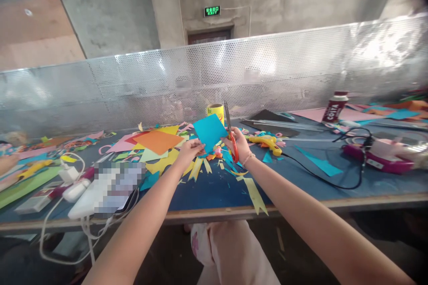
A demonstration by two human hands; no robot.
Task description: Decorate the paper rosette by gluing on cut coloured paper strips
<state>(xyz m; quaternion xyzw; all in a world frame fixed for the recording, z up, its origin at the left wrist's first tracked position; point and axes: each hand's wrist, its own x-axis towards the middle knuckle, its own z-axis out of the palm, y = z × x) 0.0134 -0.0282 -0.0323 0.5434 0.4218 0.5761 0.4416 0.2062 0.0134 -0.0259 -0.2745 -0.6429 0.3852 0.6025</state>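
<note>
My left hand (pixel 189 150) pinches the lower left corner of a blue square of paper (pixel 210 132), holding it up above the table. My right hand (pixel 238 144) is closed round the red handles of a pair of scissors (pixel 230 136), whose blades point upward beside the paper's right edge. Under both hands lies a heap of coloured paper scraps (pixel 197 167), with an orange sheet (pixel 158 141) and yellow pieces to the left.
A yellow glue gun (pixel 267 142) with a black cable lies right of my hands. A yellow tape roll (pixel 216 111) stands behind the paper. A Costa bottle (pixel 334 107) and a pink device (pixel 377 158) sit at right. White chargers and cables (pixel 76 189) lie at left. A perforated metal screen (pixel 214 75) backs the table (pixel 214 211).
</note>
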